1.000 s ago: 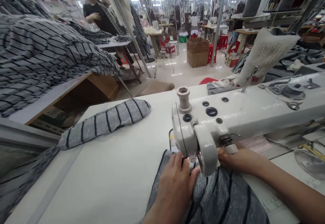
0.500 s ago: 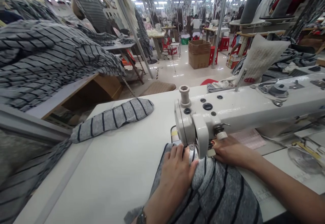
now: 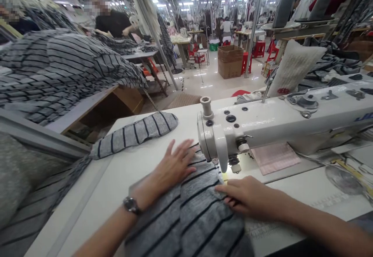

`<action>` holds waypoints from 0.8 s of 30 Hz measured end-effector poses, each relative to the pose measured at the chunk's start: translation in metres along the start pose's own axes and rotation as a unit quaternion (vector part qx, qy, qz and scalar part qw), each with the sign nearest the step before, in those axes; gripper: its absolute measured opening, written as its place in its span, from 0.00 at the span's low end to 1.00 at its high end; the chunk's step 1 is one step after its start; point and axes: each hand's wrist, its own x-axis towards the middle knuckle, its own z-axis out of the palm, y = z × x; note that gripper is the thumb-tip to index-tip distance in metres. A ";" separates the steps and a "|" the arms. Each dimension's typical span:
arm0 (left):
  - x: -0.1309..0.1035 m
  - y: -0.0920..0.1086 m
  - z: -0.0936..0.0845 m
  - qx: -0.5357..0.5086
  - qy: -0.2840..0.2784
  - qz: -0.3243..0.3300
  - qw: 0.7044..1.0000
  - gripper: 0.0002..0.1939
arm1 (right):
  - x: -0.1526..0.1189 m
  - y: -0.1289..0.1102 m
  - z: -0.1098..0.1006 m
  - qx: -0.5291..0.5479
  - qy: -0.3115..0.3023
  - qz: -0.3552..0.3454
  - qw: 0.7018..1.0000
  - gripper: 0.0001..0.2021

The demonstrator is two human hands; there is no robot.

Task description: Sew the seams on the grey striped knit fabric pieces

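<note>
Grey knit fabric with dark stripes (image 3: 201, 210) lies on the white sewing table, its far end under the head of the sewing machine (image 3: 211, 140). My left hand (image 3: 171, 162), a watch on its wrist, is laid over the fabric's left side near the machine head, fingers spread. On the near side of the needle area, my right hand (image 3: 244, 195) has its fingers curled at the fabric's right edge, thumb and index finger pinching it. Part of that grip is hidden by the hand itself.
Another striped piece (image 3: 136, 132) rests on the table's far left. Behind it, a large heap of striped fabric (image 3: 64, 63) covers a neighbouring table. A pink cloth (image 3: 275, 158) sits beneath the machine arm. A cardboard box (image 3: 230, 63) stands on the floor; a co-worker (image 3: 113, 22) is at back left.
My left hand has moved left and its fingers have spread. My right hand has come from behind the machine head to the near side. The fabric has shifted left and straightened.
</note>
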 end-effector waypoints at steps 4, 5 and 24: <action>0.013 0.013 0.002 -0.066 0.019 -0.095 0.993 0.14 | 0.000 -0.001 0.024 -0.130 0.072 -0.083 0.985 0.14; 0.017 0.022 0.007 -0.077 0.016 -0.097 0.992 0.14 | 0.001 0.001 0.028 -0.144 0.078 -0.099 0.981 0.15; -0.078 0.142 -0.027 -0.396 0.043 -0.198 0.895 0.08 | -0.061 -0.099 0.147 0.377 0.093 0.111 0.915 0.20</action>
